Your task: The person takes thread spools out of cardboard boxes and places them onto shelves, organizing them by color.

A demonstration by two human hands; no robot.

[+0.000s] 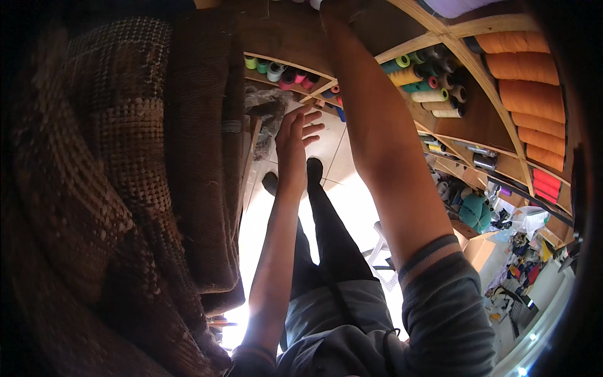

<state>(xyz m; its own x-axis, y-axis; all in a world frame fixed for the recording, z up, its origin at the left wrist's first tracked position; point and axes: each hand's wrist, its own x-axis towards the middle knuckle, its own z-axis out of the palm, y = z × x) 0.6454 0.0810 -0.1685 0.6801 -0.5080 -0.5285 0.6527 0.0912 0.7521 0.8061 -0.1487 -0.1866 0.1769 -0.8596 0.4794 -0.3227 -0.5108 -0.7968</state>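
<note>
My left hand (pixel 298 135) is stretched out flat with its fingers spread, holding nothing, just right of a thick stack of brown woven fabric (pixel 125 163) that fills the left side. My right arm reaches far forward. My right hand (pixel 339 7) is mostly cut off by the top edge against a brown wooden surface, so its grip is hidden. Below the hands I see my legs in dark trousers and my black shoes (pixel 314 167) on a pale tiled floor (pixel 333 147).
Wooden shelves (pixel 465 63) curve along the right, holding several coloured thread cones (pixel 427 78) and orange fabric rolls (pixel 527 69). A lower shelf (pixel 289 63) carries more spools. Cluttered boxes and a teal bundle (pixel 475 212) sit at the lower right.
</note>
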